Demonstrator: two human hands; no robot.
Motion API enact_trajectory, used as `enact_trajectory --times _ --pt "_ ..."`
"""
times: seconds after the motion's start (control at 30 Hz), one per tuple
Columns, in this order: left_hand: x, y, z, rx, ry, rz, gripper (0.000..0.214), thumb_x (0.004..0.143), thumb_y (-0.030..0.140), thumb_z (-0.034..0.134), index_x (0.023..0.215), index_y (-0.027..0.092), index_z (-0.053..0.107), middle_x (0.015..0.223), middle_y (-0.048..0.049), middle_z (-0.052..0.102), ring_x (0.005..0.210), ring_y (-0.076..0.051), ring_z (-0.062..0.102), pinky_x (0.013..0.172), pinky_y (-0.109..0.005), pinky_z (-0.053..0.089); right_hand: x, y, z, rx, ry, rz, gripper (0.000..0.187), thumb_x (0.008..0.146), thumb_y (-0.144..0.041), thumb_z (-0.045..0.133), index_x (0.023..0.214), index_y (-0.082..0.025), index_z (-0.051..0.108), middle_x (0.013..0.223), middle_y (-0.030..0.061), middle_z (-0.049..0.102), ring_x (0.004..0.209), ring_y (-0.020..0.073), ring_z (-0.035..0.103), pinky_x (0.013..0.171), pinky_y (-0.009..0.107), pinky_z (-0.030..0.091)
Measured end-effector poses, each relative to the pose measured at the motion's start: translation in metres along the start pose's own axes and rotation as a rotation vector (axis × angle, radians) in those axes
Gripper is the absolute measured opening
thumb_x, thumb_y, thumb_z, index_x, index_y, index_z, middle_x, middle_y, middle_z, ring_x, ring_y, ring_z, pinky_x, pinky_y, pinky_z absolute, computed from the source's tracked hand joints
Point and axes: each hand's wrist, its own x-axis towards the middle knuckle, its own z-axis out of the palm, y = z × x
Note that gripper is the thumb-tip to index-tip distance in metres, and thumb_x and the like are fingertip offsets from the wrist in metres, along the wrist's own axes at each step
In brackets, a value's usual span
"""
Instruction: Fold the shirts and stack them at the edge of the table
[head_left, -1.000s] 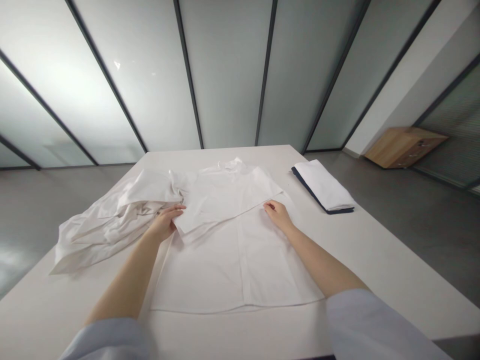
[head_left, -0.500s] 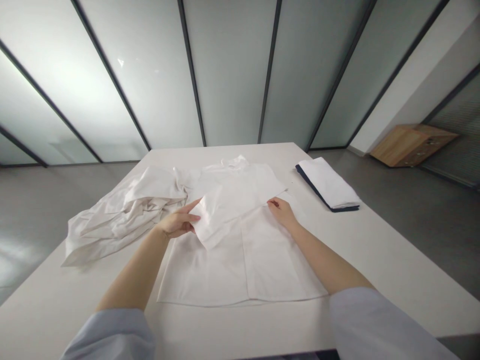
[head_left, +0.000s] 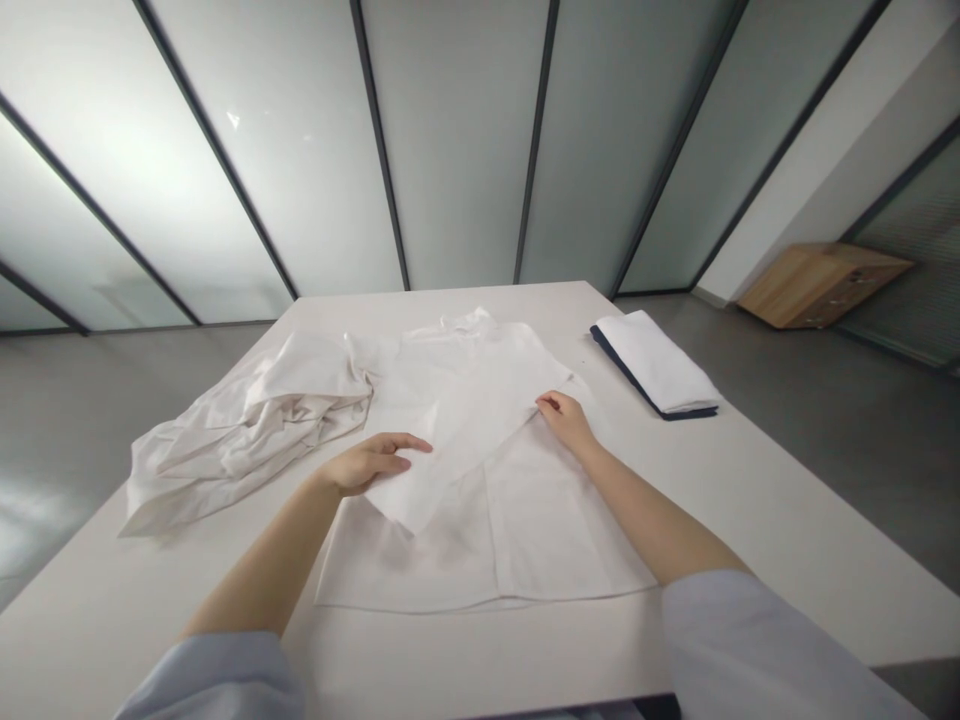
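Observation:
A white shirt [head_left: 427, 570] lies spread on the table, its collar at the far end. One sleeve [head_left: 442, 480] lies slantwise across its body, with the cuff end toward the lower left. My left hand [head_left: 375, 462] rests at that end, fingers stretched out and thumb apart, the fingertips touching the cloth. On the other side, my right hand [head_left: 564, 418] pinches the upper edge of the sleeve near the shirt's right side. Its fingertips are pressed together on the fabric.
A crumpled heap of white cloth [head_left: 255, 430] lies to the left. At the right of the white table [head_left: 750, 540] sits a folded stack of white and navy cloth [head_left: 656, 365]. Beyond stand frosted glass panels [head_left: 457, 140] and a wooden cabinet [head_left: 810, 285].
My left hand has let go of the raised sleeve end and moved slightly down and right, its fingers straightening. The sleeve now lies flatter. My right hand keeps its place.

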Motion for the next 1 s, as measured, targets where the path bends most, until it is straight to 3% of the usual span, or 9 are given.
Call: enact_trajectory --times 0.1,0.17,0.27,0.33,0.43,0.57,0.73,0.87,1.0 --pt "0.003 -0.002 -0.005 0.187 0.041 -0.028 0.042 0.066 0.037 0.074 0.104 0.019 0.07 0.066 -0.0011 0.064 0.059 -0.017 0.059 0.055 -0.025 0.043 -0.001 -0.001 0.002 -0.146 -0.019 -0.068 0.028 0.082 -0.029 0.047 0.098 -0.02 0.068 0.103 0.0084 0.068 0.097 0.0219 0.061 0.089 0.035 0.046" --pt "0.01 -0.008 -0.011 0.367 0.175 -0.013 0.034 0.065 0.038 0.074 0.093 0.02 0.071 0.056 0.002 0.058 0.054 -0.016 0.055 0.054 -0.025 0.042 -0.003 -0.003 0.005 -0.282 -0.053 -0.134 0.034 0.083 -0.03 0.05 0.112 -0.02 0.066 0.123 0.0112 0.062 0.115 0.0244 0.054 0.099 0.038 0.041" --pt "0.023 -0.018 -0.014 0.649 0.494 0.117 0.031 0.066 0.039 0.072 0.091 0.02 0.07 0.077 -0.0041 0.066 0.075 -0.021 0.063 0.071 -0.029 0.047 -0.007 -0.009 0.009 -0.481 -0.173 -0.181 0.044 0.089 -0.04 0.049 0.129 -0.023 0.058 0.145 0.0103 0.047 0.135 0.0276 0.037 0.109 0.043 0.029" --pt "0.033 -0.02 -0.012 0.829 0.59 0.194 0.039 0.072 0.04 0.066 0.106 0.019 0.067 0.105 -0.0103 0.067 0.1 -0.026 0.062 0.09 -0.034 0.045 -0.009 -0.013 0.012 -0.574 -0.26 -0.182 0.052 0.093 -0.047 0.043 0.137 -0.023 0.051 0.15 0.0106 0.04 0.14 0.0294 0.031 0.112 0.044 0.025" --pt "0.054 -0.019 -0.005 1.042 0.511 0.195 0.053 0.083 0.043 0.054 0.129 0.016 0.054 0.134 -0.0149 0.055 0.125 -0.029 0.049 0.106 -0.039 0.034 -0.011 -0.016 0.015 -0.656 -0.321 -0.184 0.06 0.095 -0.053 0.036 0.144 -0.021 0.043 0.154 0.0124 0.033 0.142 0.0309 0.026 0.113 0.045 0.022" --pt "0.087 -0.013 0.006 1.195 0.468 0.091 0.06 0.09 0.05 0.043 0.141 0.017 0.042 0.152 -0.016 0.035 0.141 -0.03 0.03 0.111 -0.043 0.027 -0.01 -0.018 0.015 -0.69 -0.345 -0.186 0.06 0.094 -0.055 0.038 0.145 -0.023 0.042 0.155 0.0115 0.032 0.142 0.0299 0.027 0.113 0.043 0.022" --pt "0.119 -0.012 0.01 1.303 0.545 0.073 0.062 0.094 0.052 0.033 0.144 0.015 0.038 0.156 -0.0173 0.028 0.144 -0.032 0.021 0.114 -0.046 0.02 0.01 -0.022 -0.002 -0.673 -0.351 -0.244 0.042 0.095 -0.044 0.041 0.125 -0.023 0.062 0.135 0.0113 0.057 0.125 0.0265 0.05 0.106 0.04 0.031" --pt "0.124 -0.021 0.012 1.323 0.56 0.091 0.065 0.094 0.054 0.03 0.146 0.015 0.037 0.156 -0.0176 0.027 0.145 -0.032 0.021 0.114 -0.049 0.019 0.04 -0.016 -0.022 -0.685 -0.203 -0.113 0.034 0.091 -0.033 0.047 0.117 -0.021 0.065 0.121 0.0098 0.065 0.112 0.0239 0.058 0.096 0.033 0.039" --pt "0.118 -0.028 0.016 1.319 0.544 0.081 0.069 0.093 0.058 0.03 0.147 0.016 0.035 0.157 -0.0167 0.024 0.146 -0.032 0.018 0.114 -0.05 0.018 0.072 -0.001 -0.031 -0.724 -0.068 0.074 0.041 0.089 -0.031 0.046 0.124 -0.016 0.061 0.125 0.0159 0.061 0.112 0.0299 0.056 0.094 0.039 0.04"
